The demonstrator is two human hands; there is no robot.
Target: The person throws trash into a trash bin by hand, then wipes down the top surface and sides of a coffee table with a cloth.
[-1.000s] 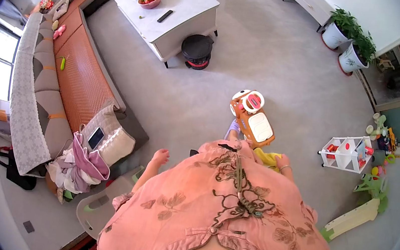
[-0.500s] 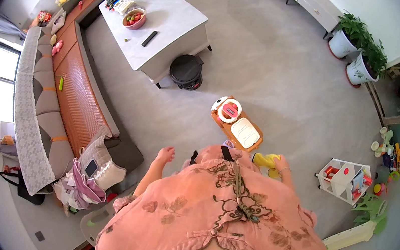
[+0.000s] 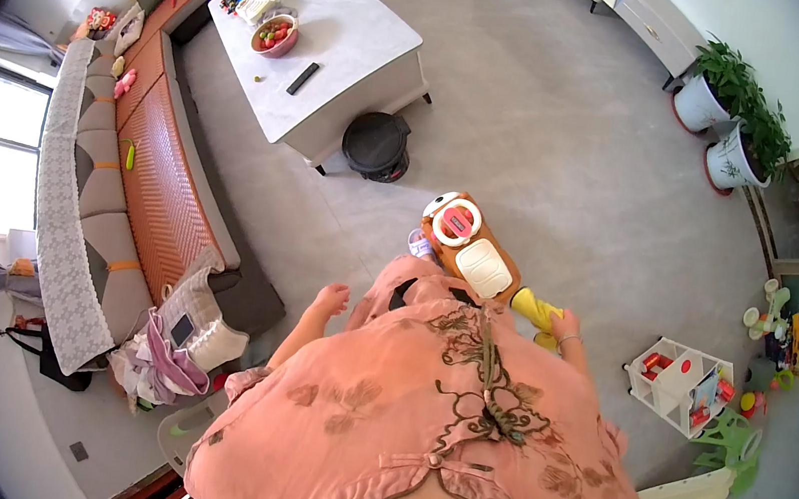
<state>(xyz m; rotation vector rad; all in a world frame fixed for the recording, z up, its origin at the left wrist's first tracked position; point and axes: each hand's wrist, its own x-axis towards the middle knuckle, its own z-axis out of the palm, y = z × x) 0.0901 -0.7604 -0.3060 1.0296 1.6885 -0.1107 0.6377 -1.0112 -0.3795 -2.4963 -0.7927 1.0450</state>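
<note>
My right hand point(image 3: 565, 324) is closed on a soft-looking yellow cloth point(image 3: 538, 309), which hangs at my right side close to the back end of the ride-on toy car point(image 3: 485, 268). That car is brown and orange with a cream seat and a white steering wheel point(image 3: 457, 221). On the other side, my left hand point(image 3: 333, 298) hangs in the air beside my body, fingers loosely apart and holding nothing. A light purple shoe point(image 3: 419, 243) shows on my foot, just left of the car.
A marble-topped table point(image 3: 372, 34) bears a bowl of fruit point(image 3: 274, 35) and a black remote point(image 3: 303, 78). Beside it stands a black bin point(image 3: 376, 145). A long sofa point(image 3: 164, 158) lines the left; potted plants point(image 3: 738, 158) and a white toy cart point(image 3: 679, 387) stand right.
My foot with the purple shoe has come forward beside the toy car. The room's furniture has shifted slightly in view. My right hand still holds the yellow cloth.
</note>
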